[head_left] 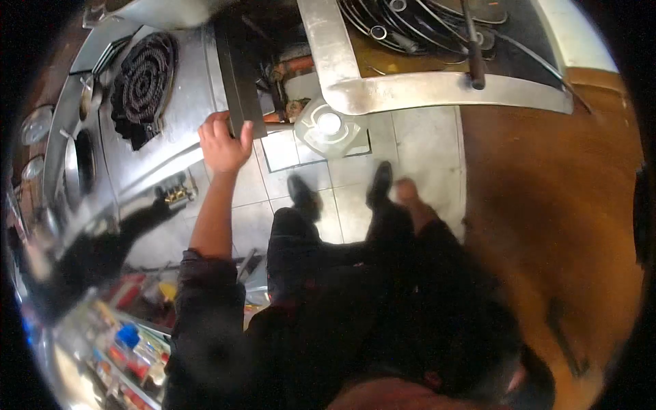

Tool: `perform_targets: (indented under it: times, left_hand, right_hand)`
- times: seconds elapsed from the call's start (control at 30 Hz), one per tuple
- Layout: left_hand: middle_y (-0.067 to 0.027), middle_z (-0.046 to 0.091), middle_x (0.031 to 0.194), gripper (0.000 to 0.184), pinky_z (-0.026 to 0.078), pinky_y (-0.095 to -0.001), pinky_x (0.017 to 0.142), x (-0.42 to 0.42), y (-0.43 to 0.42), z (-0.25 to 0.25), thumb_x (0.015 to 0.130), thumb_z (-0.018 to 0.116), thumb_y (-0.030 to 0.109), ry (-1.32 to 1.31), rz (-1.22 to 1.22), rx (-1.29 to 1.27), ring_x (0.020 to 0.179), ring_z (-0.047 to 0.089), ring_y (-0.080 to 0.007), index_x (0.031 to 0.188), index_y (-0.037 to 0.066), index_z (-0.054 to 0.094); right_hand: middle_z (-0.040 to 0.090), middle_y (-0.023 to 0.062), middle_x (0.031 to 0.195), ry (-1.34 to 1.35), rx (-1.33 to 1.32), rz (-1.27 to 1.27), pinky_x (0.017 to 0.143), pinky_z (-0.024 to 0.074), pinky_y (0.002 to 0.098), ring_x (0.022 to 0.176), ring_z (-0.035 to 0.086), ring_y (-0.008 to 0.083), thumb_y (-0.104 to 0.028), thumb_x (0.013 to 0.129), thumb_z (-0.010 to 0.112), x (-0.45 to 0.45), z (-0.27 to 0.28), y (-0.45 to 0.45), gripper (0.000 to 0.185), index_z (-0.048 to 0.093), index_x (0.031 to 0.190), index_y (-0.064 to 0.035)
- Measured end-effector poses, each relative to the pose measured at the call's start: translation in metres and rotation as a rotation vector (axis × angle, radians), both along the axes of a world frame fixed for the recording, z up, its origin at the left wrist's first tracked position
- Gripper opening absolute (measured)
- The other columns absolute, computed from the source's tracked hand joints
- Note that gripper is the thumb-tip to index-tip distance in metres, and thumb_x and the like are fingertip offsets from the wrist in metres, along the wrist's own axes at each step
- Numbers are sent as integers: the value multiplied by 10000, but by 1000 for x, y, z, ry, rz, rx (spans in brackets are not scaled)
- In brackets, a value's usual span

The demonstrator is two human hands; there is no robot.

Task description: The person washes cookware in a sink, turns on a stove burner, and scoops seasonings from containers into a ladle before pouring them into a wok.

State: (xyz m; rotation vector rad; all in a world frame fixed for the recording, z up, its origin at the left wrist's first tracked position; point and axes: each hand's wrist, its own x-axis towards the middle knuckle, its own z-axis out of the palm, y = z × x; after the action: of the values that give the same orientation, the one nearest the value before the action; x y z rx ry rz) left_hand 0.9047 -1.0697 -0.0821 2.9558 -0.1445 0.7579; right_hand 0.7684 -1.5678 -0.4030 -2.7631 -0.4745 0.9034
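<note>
My left hand (225, 145) is wrapped over the near end of a long dark metal panel (239, 82), its fingers on the left side and its thumb on the right. This panel runs along the edge of a steel stove top (191, 75). Low beside my right shoe, my right hand (408, 191) hangs above the tiles; its fingers are too blurred to read and nothing shows in it. A translucent plastic jug (330, 130) stands on the floor ahead of my shoes, close to the panel's end.
A black coiled grate (145, 82) lies on the stove, with pans (78, 160) along its left side. At upper right is a steel-edged counter (437, 92) holding coiled black hoses (389, 31). Brown flooring (540, 198) spreads right; a cluttered shelf (137, 348) sits lower left.
</note>
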Motion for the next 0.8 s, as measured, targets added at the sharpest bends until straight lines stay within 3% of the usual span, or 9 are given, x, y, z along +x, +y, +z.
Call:
perform_targets:
  times: [0.13, 0.2, 0.3, 0.47, 0.53, 0.6, 0.63, 0.77, 0.8]
  left_hand:
    - [-148, 566, 989, 361, 450, -406, 784, -6, -5, -20, 773, 672, 343, -54, 103, 32, 911, 541, -320, 956, 44, 586]
    - [-132, 583, 947, 317, 474, -395, 724, -6, -6, -26, 777, 667, 333, -98, 151, 18, 853, 567, -311, 919, 56, 605]
    - [-144, 600, 883, 300, 478, -387, 695, -6, -4, -33, 792, 653, 323, -153, 170, 51, 801, 578, -310, 886, 41, 614]
    - [-110, 633, 877, 244, 481, -365, 712, -7, -1, -47, 835, 623, 308, -250, 225, 55, 809, 607, -285, 902, 78, 663]
    - [-95, 637, 875, 217, 482, -363, 695, -7, -1, -53, 844, 618, 297, -276, 293, 144, 803, 614, -278, 911, 97, 671]
    - [-89, 640, 875, 222, 480, -372, 679, -8, 9, -63, 855, 604, 310, -333, 330, 237, 760, 620, -265, 903, 106, 677]
    - [-75, 641, 881, 243, 482, -370, 651, -7, 27, -67, 859, 595, 332, -352, 306, 263, 731, 614, -252, 948, 117, 667]
    - [-60, 663, 944, 291, 502, -377, 589, -1, 71, -64, 833, 618, 401, -330, 224, 759, 765, 625, -256, 951, 142, 681]
    - [-86, 653, 896, 310, 511, -387, 583, 13, 32, -63, 858, 577, 372, -287, 542, 711, 732, 630, -270, 980, 90, 619]
  right_hand:
    - [654, 152, 884, -83, 104, -189, 745, 480, 411, 793, 610, 280, -171, 840, 531, 88, -87, -37, 198, 647, 927, -37]
    - [642, 125, 763, 152, 287, -717, 624, 490, 385, 638, 596, 244, -245, 853, 562, 129, -82, -30, 232, 647, 927, -42]
    - [619, 97, 674, 283, 368, -891, 535, 473, 351, 535, 564, 212, -295, 864, 572, 161, -76, -15, 275, 642, 940, -40]
    - [599, 84, 651, 263, 342, -740, 529, 463, 343, 533, 551, 186, -293, 850, 578, 176, -147, -2, 281, 641, 968, -45]
    - [639, 196, 890, -92, 249, -189, 763, 478, 424, 782, 609, 339, -302, 878, 453, 196, -184, -5, 337, 644, 891, -25]
    - [604, 202, 1076, 112, 330, -435, 908, 418, 410, 1031, 540, 351, -322, 876, 430, 226, -195, -4, 374, 647, 977, -35]
    - [595, 206, 1097, -61, 189, -378, 928, 408, 412, 1062, 532, 350, -317, 884, 419, 242, -201, 0, 391, 633, 992, -8]
    - [602, 181, 1144, -176, 20, -477, 875, 446, 414, 1020, 579, 337, -378, 871, 499, 322, -189, 0, 441, 591, 1147, -46]
    - [599, 180, 1148, -258, 60, -482, 878, 444, 414, 1024, 576, 337, -377, 870, 501, 336, -195, -3, 441, 588, 1150, -47]
